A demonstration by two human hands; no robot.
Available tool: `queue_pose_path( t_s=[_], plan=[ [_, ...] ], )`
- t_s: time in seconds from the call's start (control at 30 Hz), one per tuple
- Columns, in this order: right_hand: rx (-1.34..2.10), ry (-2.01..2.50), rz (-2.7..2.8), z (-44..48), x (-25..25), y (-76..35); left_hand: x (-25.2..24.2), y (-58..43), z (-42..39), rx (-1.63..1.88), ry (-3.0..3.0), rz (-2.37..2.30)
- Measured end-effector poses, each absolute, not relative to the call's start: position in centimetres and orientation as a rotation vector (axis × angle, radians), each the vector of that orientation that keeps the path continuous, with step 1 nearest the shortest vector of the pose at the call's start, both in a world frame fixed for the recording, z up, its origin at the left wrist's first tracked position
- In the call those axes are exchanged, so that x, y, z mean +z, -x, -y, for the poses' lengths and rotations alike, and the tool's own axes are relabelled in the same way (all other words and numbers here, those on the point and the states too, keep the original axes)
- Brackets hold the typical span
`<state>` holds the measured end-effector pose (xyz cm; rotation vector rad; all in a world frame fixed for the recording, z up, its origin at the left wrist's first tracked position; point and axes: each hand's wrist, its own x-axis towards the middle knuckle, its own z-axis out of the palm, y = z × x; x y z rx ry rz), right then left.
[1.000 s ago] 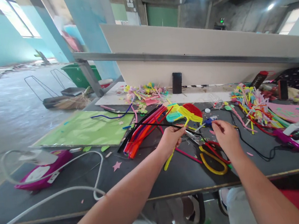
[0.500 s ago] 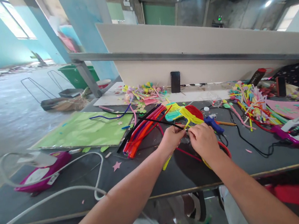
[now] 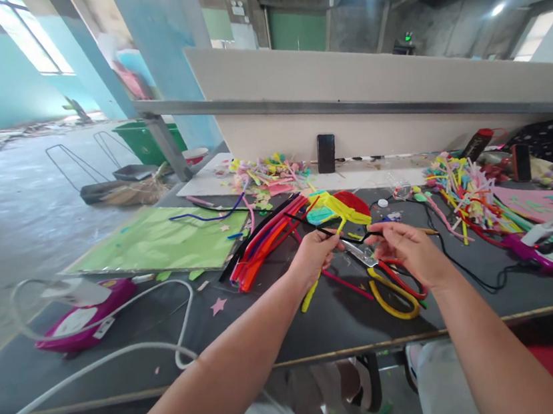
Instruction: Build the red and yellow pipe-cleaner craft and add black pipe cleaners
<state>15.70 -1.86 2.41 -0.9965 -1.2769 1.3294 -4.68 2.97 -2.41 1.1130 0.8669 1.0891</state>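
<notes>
My left hand (image 3: 315, 256) is closed, pinching a yellow pipe cleaner stem and a black pipe cleaner (image 3: 353, 238) where they cross. The stem's lower end (image 3: 310, 297) sticks out below that hand. Above the fingers is a fuzzy yellow shape (image 3: 342, 207), with a teal piece (image 3: 321, 213) and a red round piece (image 3: 356, 202) by it; whether these are joined, I cannot tell. My right hand (image 3: 410, 248) pinches the black pipe cleaner's right part, which bends between the hands. Scissors (image 3: 394, 307) with yellow and red handles lie under and beside my right hand.
A bundle of coloured pipe cleaners (image 3: 257, 256) lies left of my hands, near a green sheet (image 3: 160, 241). Purple power strips (image 3: 84, 324) sit on both sides. A white cable (image 3: 183, 312) runs by my left arm. Behind stand a phone (image 3: 326, 154) and heaped pipe-cleaner pieces (image 3: 466, 194).
My right hand has moved right, away from my left hand, with the black pipe cleaner now bent between them. The scissors have come into view. My left hand has hardly moved.
</notes>
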Motion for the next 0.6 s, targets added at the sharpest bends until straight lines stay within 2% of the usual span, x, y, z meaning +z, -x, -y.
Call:
queue_pose_path(
  t_s=[0.23,0.3,0.5,0.6],
  plan=[
    [1.401,0.727,1.346,2.7,2.8,-15.9,-2.3,3.6,-1.9,0.906,-1.300,-0.888],
    [1.301,0.777,1.472,3.0,3.4,-14.9,-2.4,3.2,-1.6,0.842,-1.357,-0.903],
    [0.108,1.384,1.915,1.4,2.7,-12.2,-3.1,2.7,-1.8,0.907,-1.588,-0.920],
    [-0.062,1.570,2.111,0.4,1.3,-11.1,-3.4,2.5,-1.9,0.954,-1.651,-0.913]
  ],
)
